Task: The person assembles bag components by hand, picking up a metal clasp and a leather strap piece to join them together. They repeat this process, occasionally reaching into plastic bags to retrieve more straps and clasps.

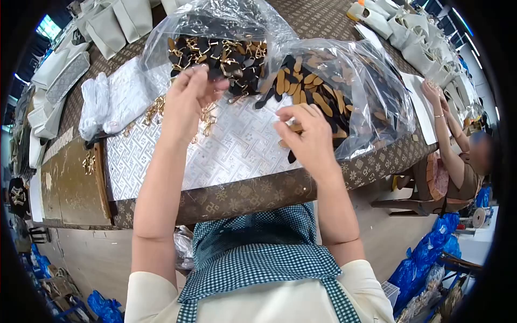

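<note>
My left hand (195, 94) is raised at the near edge of a pile of black tabs with gold clasps (237, 62), in a clear plastic bag. Its fingers are somewhat blurred, but thumb and fingers look apart with nothing plainly held. Over the near end of a heap of plain black and tan leather tabs (318, 89) is my right hand (308, 129), its fingers bent and the thumb apart from the index finger. A few tabs show beneath it; whether it touches them is hidden. Loose gold clasps (207, 119) lie below my left hand.
White patterned sheeting (237, 153) covers the brown table. A clear plastic bag (385, 102) surrounds the tab heap. White wrapped packets (121, 94) lie left, beside a wooden board (70, 188). Pale bags (126, 19) line the back. Another person (455, 161) works at right.
</note>
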`<state>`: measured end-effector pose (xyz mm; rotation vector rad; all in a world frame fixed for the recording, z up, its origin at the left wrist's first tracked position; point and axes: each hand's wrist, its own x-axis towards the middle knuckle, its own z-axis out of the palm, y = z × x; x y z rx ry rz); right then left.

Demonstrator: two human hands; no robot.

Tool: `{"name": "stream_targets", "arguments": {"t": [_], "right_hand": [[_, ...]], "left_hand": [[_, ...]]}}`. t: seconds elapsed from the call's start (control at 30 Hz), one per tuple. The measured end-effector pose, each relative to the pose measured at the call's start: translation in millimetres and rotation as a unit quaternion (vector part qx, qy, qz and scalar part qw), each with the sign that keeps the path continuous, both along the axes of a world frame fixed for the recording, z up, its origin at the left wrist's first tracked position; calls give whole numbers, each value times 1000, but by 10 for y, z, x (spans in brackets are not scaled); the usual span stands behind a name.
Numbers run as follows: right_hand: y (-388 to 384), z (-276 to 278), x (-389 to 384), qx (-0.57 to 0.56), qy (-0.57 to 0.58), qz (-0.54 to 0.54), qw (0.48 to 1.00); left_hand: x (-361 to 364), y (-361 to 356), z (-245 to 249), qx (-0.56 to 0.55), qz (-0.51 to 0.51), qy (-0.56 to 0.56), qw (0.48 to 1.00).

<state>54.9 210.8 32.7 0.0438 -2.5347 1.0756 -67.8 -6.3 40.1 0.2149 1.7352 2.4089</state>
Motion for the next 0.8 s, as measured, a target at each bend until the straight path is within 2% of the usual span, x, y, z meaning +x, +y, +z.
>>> {"name": "stream_targets", "arguments": {"t": [0.07,0.1,0.17,0.27,0.3,0.37,0.4,0.5,0.53,0.63,0.7,0.77,0.8], "right_hand": [[177,-16,97,9,-52,15,999],[219,3,145,70,-52,16,996],[252,35,235,187,-47,21,981],[241,-136,236,171,-30,6,985],[237,-146,220,176,-24,8,984],[183,-162,178,190,-3,8,982],[172,-160,155,199,8,5,980],[19,-165,1,181,101,8,978],[-59,-86,-46,157,120,22,980],[-280,-65,-214,-1,85,68,994],[-399,32,-236,-198,-118,98,968],[-449,-154,-306,-259,-142,114,949],[-475,-255,-318,-281,-141,116,942]], "left_hand": [[-48,53,199,66,27,31,997],[-55,19,218,25,23,66,997],[-72,-132,125,-150,22,134,979],[96,-433,-34,-366,-39,98,924],[239,-423,-4,-414,-30,76,907],[382,-409,-114,-537,-23,122,834],[435,-395,-199,-580,1,166,798],[453,-340,-314,-617,7,203,760],[440,-330,-330,-589,-4,205,782],[449,-286,-302,-533,-13,189,825],[448,-340,-348,-357,-43,118,926],[443,-411,-417,-161,-71,36,984],[444,-428,-395,-122,-91,31,988]]}}
